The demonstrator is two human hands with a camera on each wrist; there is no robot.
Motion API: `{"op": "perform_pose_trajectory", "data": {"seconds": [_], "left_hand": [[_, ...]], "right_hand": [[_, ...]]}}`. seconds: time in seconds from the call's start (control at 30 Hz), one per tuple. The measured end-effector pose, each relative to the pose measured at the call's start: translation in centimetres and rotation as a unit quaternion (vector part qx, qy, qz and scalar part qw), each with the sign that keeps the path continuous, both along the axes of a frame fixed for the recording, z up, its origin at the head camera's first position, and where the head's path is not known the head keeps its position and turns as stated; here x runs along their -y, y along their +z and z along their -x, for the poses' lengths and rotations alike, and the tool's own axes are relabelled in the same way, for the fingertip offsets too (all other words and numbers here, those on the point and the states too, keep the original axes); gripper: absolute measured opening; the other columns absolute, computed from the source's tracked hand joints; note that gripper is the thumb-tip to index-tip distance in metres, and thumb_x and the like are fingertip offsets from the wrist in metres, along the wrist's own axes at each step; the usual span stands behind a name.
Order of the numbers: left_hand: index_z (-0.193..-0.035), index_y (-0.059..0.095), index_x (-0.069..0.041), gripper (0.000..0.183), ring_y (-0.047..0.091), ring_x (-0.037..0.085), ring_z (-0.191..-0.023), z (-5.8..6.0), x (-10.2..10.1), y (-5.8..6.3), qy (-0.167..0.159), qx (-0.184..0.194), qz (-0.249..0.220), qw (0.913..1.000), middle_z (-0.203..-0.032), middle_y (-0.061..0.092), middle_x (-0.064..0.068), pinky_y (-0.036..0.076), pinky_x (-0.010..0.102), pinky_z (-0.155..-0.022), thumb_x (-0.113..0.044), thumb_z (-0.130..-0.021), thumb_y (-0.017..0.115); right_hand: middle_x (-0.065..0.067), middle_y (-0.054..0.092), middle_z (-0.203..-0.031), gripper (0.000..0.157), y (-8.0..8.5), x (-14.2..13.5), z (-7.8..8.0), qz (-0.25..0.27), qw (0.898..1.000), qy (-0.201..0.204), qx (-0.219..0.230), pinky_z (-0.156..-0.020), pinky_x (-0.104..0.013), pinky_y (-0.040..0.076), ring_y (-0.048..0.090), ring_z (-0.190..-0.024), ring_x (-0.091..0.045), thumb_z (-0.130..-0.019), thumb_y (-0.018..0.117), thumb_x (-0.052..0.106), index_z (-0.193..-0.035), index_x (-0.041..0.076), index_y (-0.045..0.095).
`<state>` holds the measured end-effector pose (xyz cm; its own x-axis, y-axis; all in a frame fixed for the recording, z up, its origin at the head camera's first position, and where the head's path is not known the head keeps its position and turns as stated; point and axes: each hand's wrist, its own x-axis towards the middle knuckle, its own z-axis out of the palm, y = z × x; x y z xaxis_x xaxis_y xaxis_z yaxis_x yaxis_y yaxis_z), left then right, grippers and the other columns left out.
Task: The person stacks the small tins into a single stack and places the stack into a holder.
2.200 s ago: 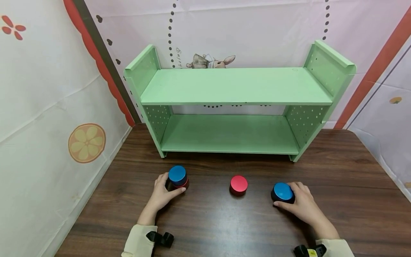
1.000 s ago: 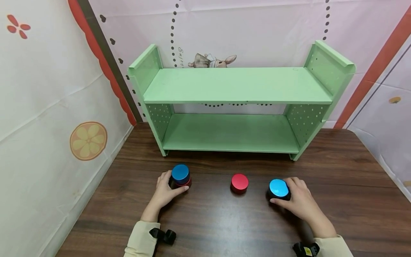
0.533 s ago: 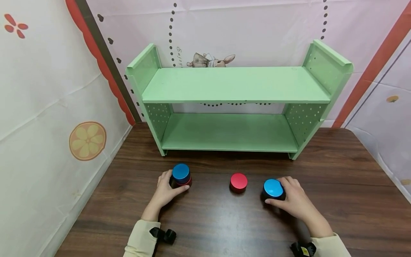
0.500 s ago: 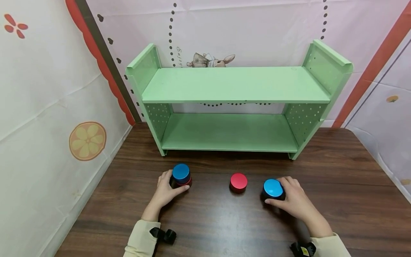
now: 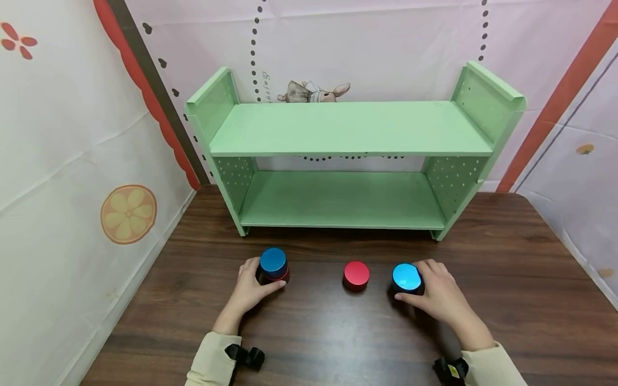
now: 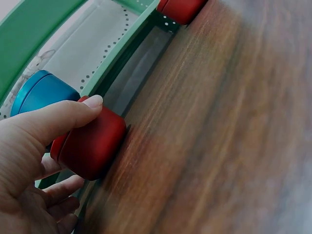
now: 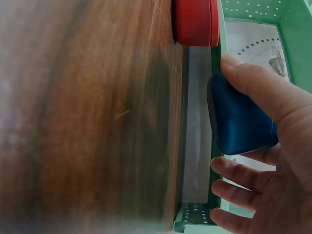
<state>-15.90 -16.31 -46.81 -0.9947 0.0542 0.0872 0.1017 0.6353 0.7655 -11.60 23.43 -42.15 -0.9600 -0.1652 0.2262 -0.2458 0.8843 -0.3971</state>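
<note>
My left hand (image 5: 248,292) curls round a red round tin (image 6: 92,141) standing on the table, its thumb along the near side. On that tin sits a blue tin (image 5: 273,261), partly behind the thumb in the left wrist view. My right hand (image 5: 441,292) grips another blue tin (image 5: 406,277) between thumb and fingers. A gap separates this tin from the tabletop in the right wrist view (image 7: 241,117). Between the hands, a second red tin (image 5: 356,276) stands alone on the table, just left of the right hand's tin.
Behind the tins stands a light green two-tier shelf (image 5: 343,201), its upper board (image 5: 352,128) and perforated side panels visible. Printed cloth walls (image 5: 58,187) enclose the brown wooden table (image 5: 338,343) at the left, back and right.
My right hand has moved left with its blue tin, closer to the lone red tin. The left hand keeps its grip on the red tin of the stack, nearly in place.
</note>
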Motion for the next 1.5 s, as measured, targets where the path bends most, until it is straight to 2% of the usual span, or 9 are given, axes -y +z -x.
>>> {"op": "perform_pose_trajectory", "data": {"seconds": [0.2, 0.53, 0.77, 1.07, 1.5], "left_hand": [[-0.124, 0.049, -0.003, 0.073, 0.036, 0.031, -0.117, -0.1, -0.5, -0.2, -0.002, -0.001, 0.002, 1.0, -0.122, 0.049, 0.016, 0.034, 0.054, -0.097, -0.031, -0.066, 0.082], [-0.123, 0.05, -0.004, 0.073, 0.038, 0.031, -0.115, 0.1, -1.2, -0.1, -0.009, -0.011, 0.012, 0.9998, -0.12, 0.05, 0.015, 0.035, 0.053, -0.096, -0.034, -0.065, 0.082], [-0.123, 0.051, -0.004, 0.072, 0.039, 0.031, -0.115, 0.0, -2.0, 0.1, -0.021, -0.017, 0.01, 0.9996, -0.119, 0.051, 0.015, 0.034, 0.054, -0.096, -0.033, -0.064, 0.083], [-0.119, 0.053, -0.005, 0.069, 0.039, 0.03, -0.115, 0.1, -2.7, 0.0, -0.026, -0.026, 0.005, 0.9993, -0.117, 0.052, 0.014, 0.034, 0.053, -0.096, -0.031, -0.063, 0.083], [-0.121, 0.052, -0.006, 0.071, 0.038, 0.03, -0.115, 0.2, -3.3, 0.1, -0.033, -0.013, 0.008, 0.9993, -0.116, 0.053, 0.013, 0.033, 0.054, -0.096, -0.033, -0.064, 0.083]], "right_hand": [[-0.016, 0.058, -0.103, 0.065, -0.1, 0.1, 0.1, -0.012, 1.0, -0.014, 0.002, -0.078, -0.052, 0.043, 0.05, -0.096, -0.034, -0.063, 0.079, 0.045, -0.106, 0.0, 0.057], [-0.014, 0.057, -0.101, 0.064, 0.6, 0.6, 0.4, -0.005, 1.0, -0.014, -0.018, -0.08, -0.051, 0.042, 0.05, -0.097, -0.033, -0.064, 0.079, 0.044, -0.105, 0.0, 0.057], [-0.014, 0.057, -0.102, 0.066, 1.0, 0.9, 0.3, 0.0, 1.0, -0.012, -0.007, -0.08, -0.052, 0.041, 0.05, -0.097, -0.034, -0.065, 0.078, 0.047, -0.106, 0.001, 0.057], [-0.017, 0.057, -0.099, 0.065, 1.3, 1.2, 0.3, -0.003, 0.999, -0.032, -0.001, -0.079, -0.053, 0.04, 0.05, -0.095, -0.036, -0.065, 0.077, 0.045, -0.106, -0.002, 0.056], [-0.016, 0.057, -0.106, 0.063, 1.7, 2.2, 0.6, 0.018, 0.999, -0.023, 0.017, -0.083, -0.053, 0.039, 0.048, -0.101, -0.035, -0.067, 0.078, 0.042, -0.109, 0.0, 0.056]]}}
